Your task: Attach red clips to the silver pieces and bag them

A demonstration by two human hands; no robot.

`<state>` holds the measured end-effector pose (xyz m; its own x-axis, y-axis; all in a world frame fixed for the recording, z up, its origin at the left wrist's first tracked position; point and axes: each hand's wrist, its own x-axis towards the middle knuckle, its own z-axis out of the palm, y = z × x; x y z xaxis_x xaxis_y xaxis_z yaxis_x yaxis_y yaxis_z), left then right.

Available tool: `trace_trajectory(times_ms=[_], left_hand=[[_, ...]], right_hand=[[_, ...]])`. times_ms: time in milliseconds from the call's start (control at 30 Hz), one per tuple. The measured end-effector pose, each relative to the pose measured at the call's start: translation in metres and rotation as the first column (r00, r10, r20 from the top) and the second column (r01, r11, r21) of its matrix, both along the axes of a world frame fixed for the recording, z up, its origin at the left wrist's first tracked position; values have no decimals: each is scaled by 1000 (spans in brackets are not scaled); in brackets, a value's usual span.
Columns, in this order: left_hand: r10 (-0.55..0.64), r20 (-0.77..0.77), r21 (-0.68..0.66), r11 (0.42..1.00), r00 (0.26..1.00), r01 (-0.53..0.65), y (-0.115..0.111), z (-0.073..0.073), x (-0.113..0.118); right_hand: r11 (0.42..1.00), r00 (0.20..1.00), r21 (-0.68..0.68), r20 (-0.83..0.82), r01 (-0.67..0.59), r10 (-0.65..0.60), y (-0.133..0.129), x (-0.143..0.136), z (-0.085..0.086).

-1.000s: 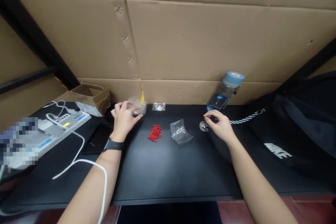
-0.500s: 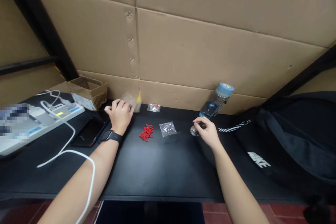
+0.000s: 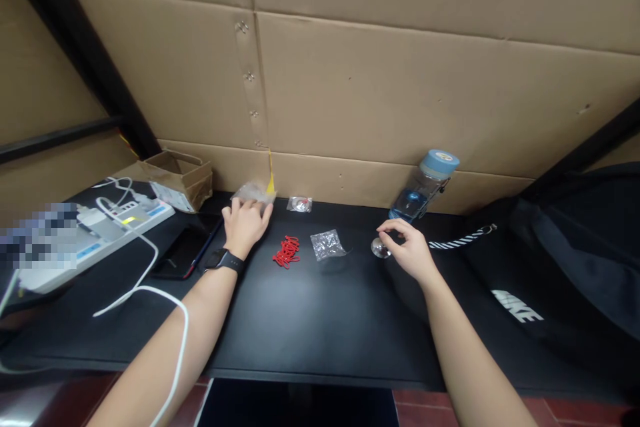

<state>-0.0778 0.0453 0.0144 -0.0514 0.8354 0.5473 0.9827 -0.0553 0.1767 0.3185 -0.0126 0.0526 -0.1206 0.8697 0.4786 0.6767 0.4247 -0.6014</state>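
Observation:
My left hand, with a black watch on its wrist, reaches to the back of the black table, its fingers apart at the near edge of a clear plastic bag. My right hand has thumb and forefinger pinched at a small shiny round piece at the right. Between the hands lie a heap of red cords and a small clear packet. Another small packet with a ring-like item in it lies near the cardboard wall.
A blue-lidded bottle stands tilted in view at the back right, beside a black bag with a striped strap. A phone, power strip, white cable and paper box are at left.
The whole view has shifted, so things appear further right. My left hand has come nearer from the left of the plastic bag to its front edge. My right hand stays at the round piece.

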Motion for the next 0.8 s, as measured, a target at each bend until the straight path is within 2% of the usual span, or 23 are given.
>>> trace_trajectory(times_ms=[300,400,500,567,633,700,767,800], left_hand=[[35,-77,-52,998,996,-39,-4,-6,6],[30,-81,-37,999,996,-33,-8,-2,8],[-61,-20,27,998,998,61,-14,9,14],[-200,57,62,979,978,197,-18,17,19],[-411,142,53,912,901,407,-22,23,21],[-615,201,0,779,763,627,-26,26,21],[-718,231,-75,659,656,748,-28,26,18],[-733,237,-115,630,637,768,-28,26,15]], right_hand=[[1000,1000,21,9,-16,15,0,0,0],[1000,995,18,96,7,-8,1,8,-1],[999,970,-52,244,-6,19,0,20,-4],[990,952,-129,291,-63,98,0,26,-6],[974,945,-194,277,-119,171,0,29,-8],[961,950,-236,239,-142,199,0,28,-9],[957,958,-256,213,-137,194,0,27,-8],[957,960,-261,206,-131,187,0,26,-8]])
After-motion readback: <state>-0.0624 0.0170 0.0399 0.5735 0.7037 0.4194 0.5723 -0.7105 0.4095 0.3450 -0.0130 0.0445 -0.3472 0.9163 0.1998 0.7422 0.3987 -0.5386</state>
